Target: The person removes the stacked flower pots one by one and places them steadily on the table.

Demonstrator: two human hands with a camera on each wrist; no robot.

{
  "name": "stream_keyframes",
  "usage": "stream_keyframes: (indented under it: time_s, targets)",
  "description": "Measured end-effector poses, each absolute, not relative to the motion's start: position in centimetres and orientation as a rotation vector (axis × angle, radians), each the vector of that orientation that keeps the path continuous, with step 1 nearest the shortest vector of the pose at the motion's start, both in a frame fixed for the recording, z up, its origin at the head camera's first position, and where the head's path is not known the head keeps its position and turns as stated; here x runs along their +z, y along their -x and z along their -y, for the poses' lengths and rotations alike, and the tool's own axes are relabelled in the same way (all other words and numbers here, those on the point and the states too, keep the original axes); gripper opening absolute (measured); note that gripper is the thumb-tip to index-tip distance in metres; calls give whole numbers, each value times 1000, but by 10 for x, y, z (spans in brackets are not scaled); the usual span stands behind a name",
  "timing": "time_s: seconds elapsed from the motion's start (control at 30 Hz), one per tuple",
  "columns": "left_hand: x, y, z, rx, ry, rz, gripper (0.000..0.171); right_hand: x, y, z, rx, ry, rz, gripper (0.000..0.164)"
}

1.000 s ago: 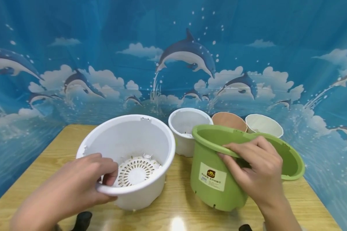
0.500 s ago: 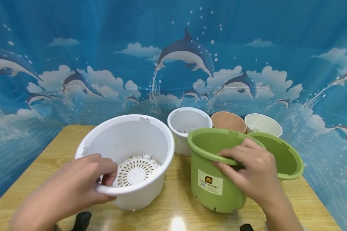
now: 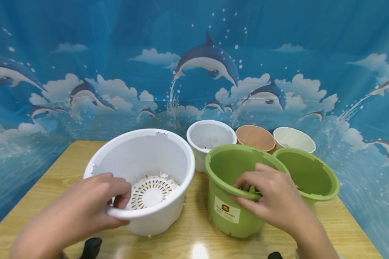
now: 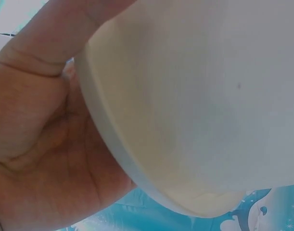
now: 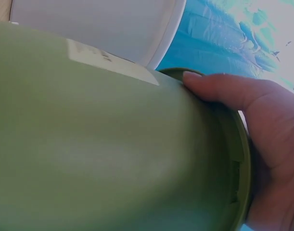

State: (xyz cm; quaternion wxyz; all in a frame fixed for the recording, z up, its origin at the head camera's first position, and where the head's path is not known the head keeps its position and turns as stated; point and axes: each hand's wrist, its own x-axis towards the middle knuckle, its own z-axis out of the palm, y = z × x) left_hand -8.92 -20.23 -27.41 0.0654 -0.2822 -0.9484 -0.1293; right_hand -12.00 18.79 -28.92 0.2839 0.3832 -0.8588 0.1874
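Note:
My left hand (image 3: 94,201) grips the near rim of a large white plastic flowerpot (image 3: 162,216), fingers curled inside and thumb under the lip. Slots ring the pot's floor, and its mouth leans toward me. At the right, my right hand (image 3: 272,201) holds the near rim of a green flowerpot (image 3: 220,187) with a pale label (image 3: 227,209) on its front. In the right wrist view the thumb presses the outside of the green pot (image 5: 113,134) under its rim. Another green flowerpot (image 3: 314,176) stands just right of and behind this hand.
Behind stand a smaller white pot (image 3: 210,135), a terracotta-coloured pot (image 3: 256,136) and a cream pot (image 3: 293,139) in a row. A dolphin-print curtain (image 3: 133,72) hangs at the back of the wooden table (image 3: 74,158). Black objects (image 3: 91,247) poke in at the front edge.
My right hand has moved the held green pot left, apart from the other green pot, and turned it so the label sits further left. My left hand and the large white pot stay put.

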Motion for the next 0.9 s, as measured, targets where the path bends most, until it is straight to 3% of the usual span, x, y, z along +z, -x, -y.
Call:
stream_keyframes:
  time_s: [0.4, 0.9]
  targets:
    - [-275, 91, 203, -396, 851, 2886, 43, -290, 116, -189, 473, -1284, 2674, 37]
    - [-275, 91, 203, -420, 863, 2888, 42, -294, 123, -193, 508, -1239, 2845, 42]
